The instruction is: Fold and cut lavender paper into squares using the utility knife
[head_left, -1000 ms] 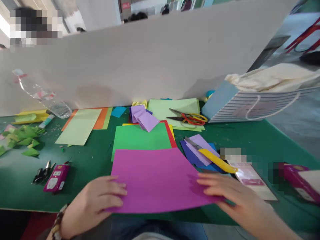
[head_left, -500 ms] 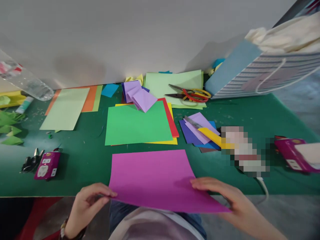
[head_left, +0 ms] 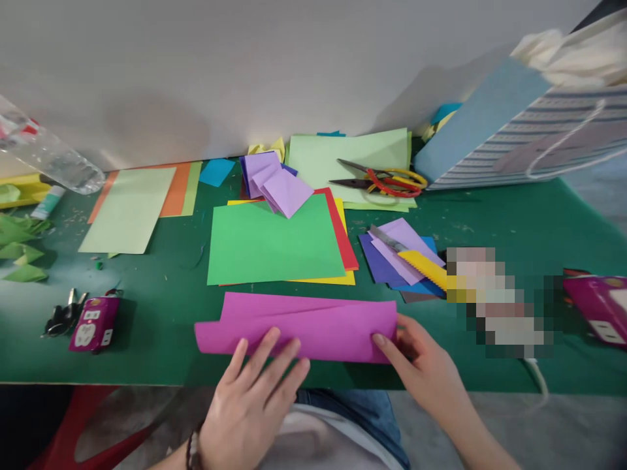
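A magenta paper sheet point(head_left: 313, 323) lies folded over on itself near the front edge of the green table point(head_left: 161, 320). My left hand point(head_left: 255, 391) rests on its near fold, fingers stretched flat and spread. At the sheet's right end, my right hand point(head_left: 421, 365) pinches the layers with thumb on top. Behind the fold lies a green sheet point(head_left: 272, 245) on red and yellow sheets.
Red and yellow scissors point(head_left: 382, 183) lie on a pale green sheet. Purple folded papers point(head_left: 274, 183), blue and lilac sheets with a yellow cutter point(head_left: 421, 264), a striped bag point(head_left: 519, 137), a plastic bottle point(head_left: 44, 156), a magenta box point(head_left: 93, 323) and small clippers point(head_left: 61, 316) surround the work area.
The magenta sheet, flat before with its near edge lifted, is now folded over toward the back. My left hand moved onto the fold; my right hand shifted to its right end.
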Action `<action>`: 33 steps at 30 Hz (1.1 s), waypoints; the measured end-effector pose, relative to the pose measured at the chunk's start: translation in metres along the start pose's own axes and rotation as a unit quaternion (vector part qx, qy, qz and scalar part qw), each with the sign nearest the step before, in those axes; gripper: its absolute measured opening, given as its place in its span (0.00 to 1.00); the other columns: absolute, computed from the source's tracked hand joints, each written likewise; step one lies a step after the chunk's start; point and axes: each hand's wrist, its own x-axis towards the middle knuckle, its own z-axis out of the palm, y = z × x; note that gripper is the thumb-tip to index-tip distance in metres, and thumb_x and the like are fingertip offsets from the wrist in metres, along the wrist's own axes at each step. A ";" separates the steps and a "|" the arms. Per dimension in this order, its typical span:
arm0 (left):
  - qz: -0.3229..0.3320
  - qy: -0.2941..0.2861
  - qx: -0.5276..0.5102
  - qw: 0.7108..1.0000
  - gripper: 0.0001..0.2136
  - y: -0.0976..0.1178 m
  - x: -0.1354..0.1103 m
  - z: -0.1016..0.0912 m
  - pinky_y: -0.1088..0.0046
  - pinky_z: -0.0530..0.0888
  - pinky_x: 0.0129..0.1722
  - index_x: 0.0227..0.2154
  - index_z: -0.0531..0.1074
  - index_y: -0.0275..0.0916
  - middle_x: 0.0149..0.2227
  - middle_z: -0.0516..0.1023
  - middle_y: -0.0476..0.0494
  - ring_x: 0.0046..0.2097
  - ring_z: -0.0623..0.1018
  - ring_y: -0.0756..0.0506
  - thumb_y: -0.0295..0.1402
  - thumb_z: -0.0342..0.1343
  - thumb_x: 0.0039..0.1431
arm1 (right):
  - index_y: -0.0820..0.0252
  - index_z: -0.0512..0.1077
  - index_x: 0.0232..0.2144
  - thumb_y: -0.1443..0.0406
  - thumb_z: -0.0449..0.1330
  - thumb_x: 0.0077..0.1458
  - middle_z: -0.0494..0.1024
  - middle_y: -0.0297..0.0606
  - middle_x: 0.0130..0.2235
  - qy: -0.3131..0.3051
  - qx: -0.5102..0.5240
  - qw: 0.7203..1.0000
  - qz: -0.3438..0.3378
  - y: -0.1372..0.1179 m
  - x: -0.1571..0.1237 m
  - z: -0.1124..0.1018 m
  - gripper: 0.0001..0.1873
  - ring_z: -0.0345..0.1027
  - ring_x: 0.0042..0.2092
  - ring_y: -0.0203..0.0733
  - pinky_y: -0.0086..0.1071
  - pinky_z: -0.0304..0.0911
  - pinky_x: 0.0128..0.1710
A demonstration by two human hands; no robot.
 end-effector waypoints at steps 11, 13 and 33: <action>0.041 -0.147 0.012 0.988 0.23 -0.021 0.008 0.030 0.47 0.40 0.65 0.61 0.59 0.53 0.67 0.55 0.51 0.66 0.56 0.38 0.45 0.50 0.64 | 0.48 0.62 0.58 0.65 0.62 0.54 0.63 0.46 0.60 0.158 -0.230 0.906 -0.319 -0.009 -0.020 0.006 0.30 0.59 0.60 0.59 0.51 0.60 0.55; 0.039 -0.148 0.001 0.988 0.23 -0.023 0.008 0.034 0.46 0.42 0.64 0.61 0.58 0.53 0.67 0.54 0.51 0.66 0.55 0.37 0.44 0.49 0.64 | 0.45 0.67 0.54 0.64 0.63 0.53 0.64 0.42 0.60 0.138 -0.255 0.886 -0.361 -0.015 -0.021 0.011 0.26 0.55 0.62 0.60 0.54 0.53 0.59; 0.145 -0.099 -0.080 0.981 0.16 -0.044 0.046 0.054 0.53 0.61 0.61 0.52 0.69 0.37 0.59 0.68 0.39 0.61 0.66 0.37 0.33 0.49 0.64 | 0.55 0.64 0.59 0.58 0.58 0.54 0.70 0.48 0.55 0.038 -0.318 0.858 -0.402 0.016 0.007 0.015 0.30 0.64 0.55 0.60 0.58 0.47 0.60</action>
